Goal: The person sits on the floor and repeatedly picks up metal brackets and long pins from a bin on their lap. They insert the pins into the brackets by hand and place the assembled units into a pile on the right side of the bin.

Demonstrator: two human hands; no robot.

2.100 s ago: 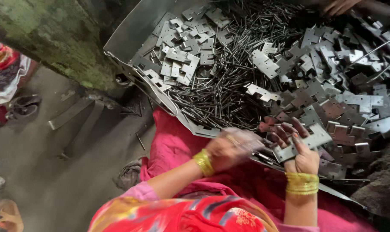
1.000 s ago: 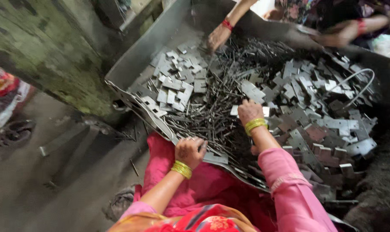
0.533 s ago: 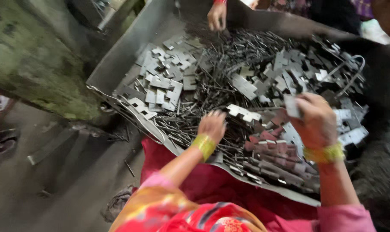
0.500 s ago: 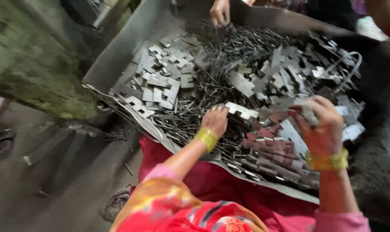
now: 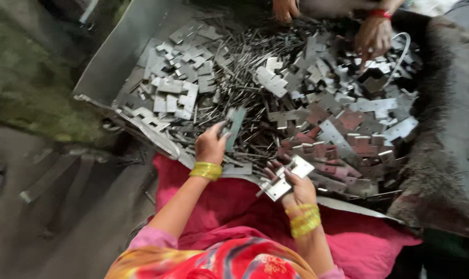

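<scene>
Reaching into a big sheet-metal tray (image 5: 108,62), the person works at its near edge, where the bent rim hangs over a pink cloth (image 5: 219,201) spread across the lap. The left hand (image 5: 211,144), with a yellow bangle (image 5: 206,170) at the wrist, is curled closed around a flat grey metal plate (image 5: 235,126), which stands tilted upward out of the grip just above the loose heap. The right hand (image 5: 296,188), wearing stacked yellow bangles (image 5: 304,221), is partly closed with its fingers bent around a pale notched metal piece (image 5: 286,178); that piece lies across the fingertips right at the near rim of the tray, touching the hand and slightly above the pile.

Filling the tray are two sorts of parts. A stack of light grey notched plates (image 5: 177,88) sits toward the far left corner, and a tangle of thin dark metal pins (image 5: 244,67) runs through the middle. Toward the right side the plates look darker, some of them reddish-brown (image 5: 348,121).

Along the far edge, two hands of other people are in the heap: one (image 5: 285,9) near the middle of that edge, and another (image 5: 374,35) with a red band at the wrist toward the far right corner. How far those hands are closed cannot be told.
</scene>
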